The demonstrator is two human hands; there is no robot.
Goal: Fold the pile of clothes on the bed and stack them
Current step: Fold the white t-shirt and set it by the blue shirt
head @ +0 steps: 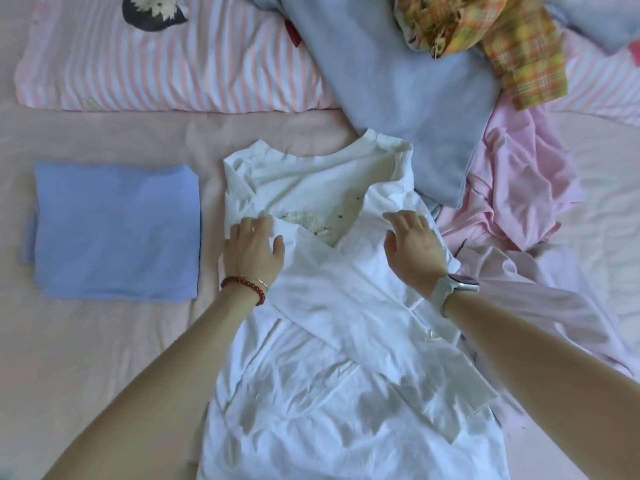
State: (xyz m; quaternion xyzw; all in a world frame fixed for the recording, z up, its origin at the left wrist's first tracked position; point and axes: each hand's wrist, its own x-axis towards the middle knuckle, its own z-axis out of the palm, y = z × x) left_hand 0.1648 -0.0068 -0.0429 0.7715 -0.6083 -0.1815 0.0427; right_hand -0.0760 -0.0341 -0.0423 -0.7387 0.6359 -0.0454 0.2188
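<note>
A white shirt (332, 327) lies spread on the pink bed (104, 358) in front of me, its sides folded in and a sleeve laid diagonally across it. My left hand (251, 245), with a red bead bracelet, lies flat on the shirt's left fold near the chest. Flat fingers of my right hand (414, 247), which wears a watch, press the right fold. A folded blue garment (117, 230) sits to the left. Unfolded clothes lie at the upper right: a pale blue piece (398, 88), a yellow plaid piece (512, 46) and a pink piece (519, 181).
A pink striped pillow (166, 60) lies across the back left of the bed. Another light pink garment (540, 306) trails under my right forearm. Bare sheet shows at the front left.
</note>
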